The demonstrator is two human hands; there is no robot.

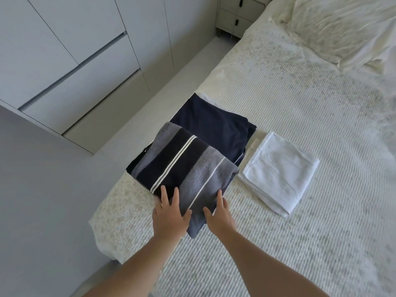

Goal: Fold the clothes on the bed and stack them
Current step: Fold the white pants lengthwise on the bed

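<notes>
A folded grey and navy striped garment [182,168] lies at the bed's near left corner, partly on top of a folded navy garment [212,123]. My left hand [170,213] rests flat on its near edge, fingers straight and spread. My right hand [218,213] touches the same edge just to the right, its fingers extended over the cloth. A folded white garment [278,172] lies to the right of the dark pile. A sliver of white cloth [209,98] shows beyond the navy piece.
The bed [300,103] has a ribbed cream cover, with a pillow [347,28] at the far right. Grey wardrobe fronts [75,50] line the left side across a narrow floor strip. A small bedside cabinet [237,16] stands at the far end.
</notes>
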